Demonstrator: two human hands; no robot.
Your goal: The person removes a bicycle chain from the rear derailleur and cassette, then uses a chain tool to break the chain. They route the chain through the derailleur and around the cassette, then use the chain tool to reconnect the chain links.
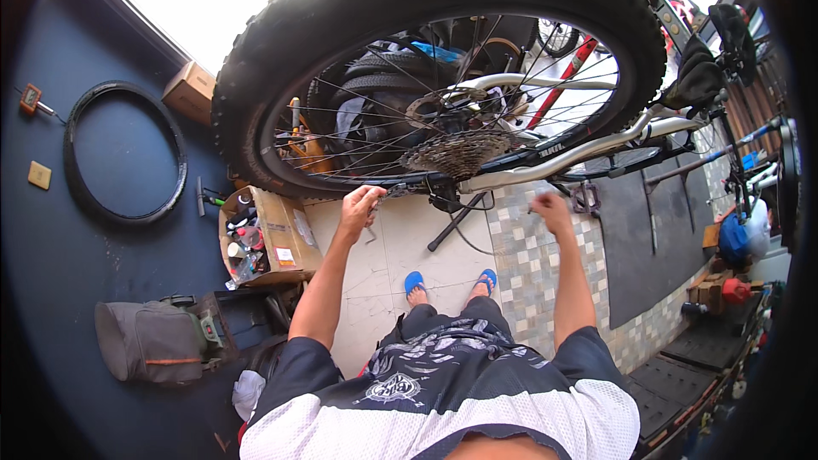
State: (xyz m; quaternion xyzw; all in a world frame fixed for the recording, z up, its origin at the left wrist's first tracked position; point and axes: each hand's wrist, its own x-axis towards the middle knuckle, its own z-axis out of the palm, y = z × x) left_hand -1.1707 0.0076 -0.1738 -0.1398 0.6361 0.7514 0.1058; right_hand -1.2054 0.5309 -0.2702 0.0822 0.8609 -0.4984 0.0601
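**Hands at the rear wheel of a bicycle**

Bicycle rear wheel (426, 60) with a knobby black tyre fills the upper part of the view, its sprocket cluster (456, 152) near the middle and the silver frame tube (579, 149) running off to the right. The left hand (360, 209) is raised to the chain (400, 190) just below the tyre, fingers curled and closed on it beside the derailleur (443, 198). The right hand (552, 209) is lifted under the frame tube, near a pedal (586, 198); it looks loosely closed, but whether it pinches anything cannot be told, as it is blurred. Below stand two feet in blue sandals (415, 283) on pale floor tiles (383, 255). To the left sit a cardboard box of bottles (285, 238), a grey bag (149, 341) and a spare tyre (128, 153) on a dark blue wall.
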